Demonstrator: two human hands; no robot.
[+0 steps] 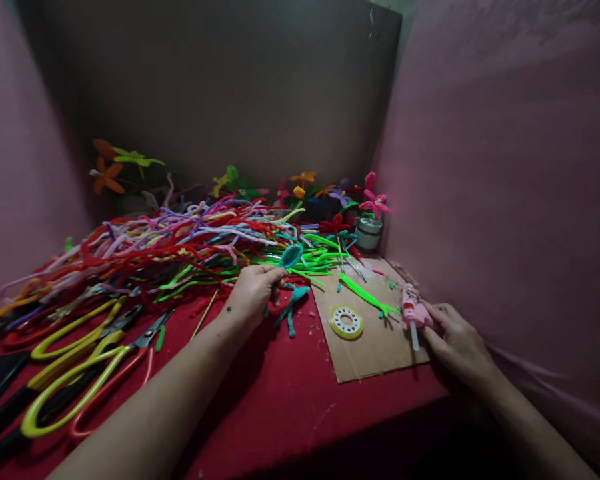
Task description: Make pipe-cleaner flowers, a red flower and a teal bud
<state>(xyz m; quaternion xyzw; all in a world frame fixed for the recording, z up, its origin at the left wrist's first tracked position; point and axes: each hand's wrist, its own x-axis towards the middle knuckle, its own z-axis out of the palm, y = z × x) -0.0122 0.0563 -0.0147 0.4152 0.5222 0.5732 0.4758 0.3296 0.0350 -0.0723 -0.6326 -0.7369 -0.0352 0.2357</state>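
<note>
Pinched between the fingers of my left hand (255,291) is a teal pipe-cleaner petal (291,256), its rounded loop pointing up and away. Just right of that hand, a second teal pipe-cleaner piece (294,305) lies on the red cloth. My right hand (457,337) is closed around a pink glue gun (416,311) at the right edge of a brown board (380,357). A clear glue stick sticks out of the gun toward me. On the board lie a yellow-rimmed tape roll (347,323) and a bright green pipe-cleaner leaf (365,293).
A large heap of coloured pipe cleaners (180,240) covers the back left. Several yellow- and red-handled scissors and pliers (80,373) lie at the left. Pipe-cleaner flowers stand along the back, with a pink one (375,203) in a small jar (369,233). Pink cloth walls (505,167) enclose the sides.
</note>
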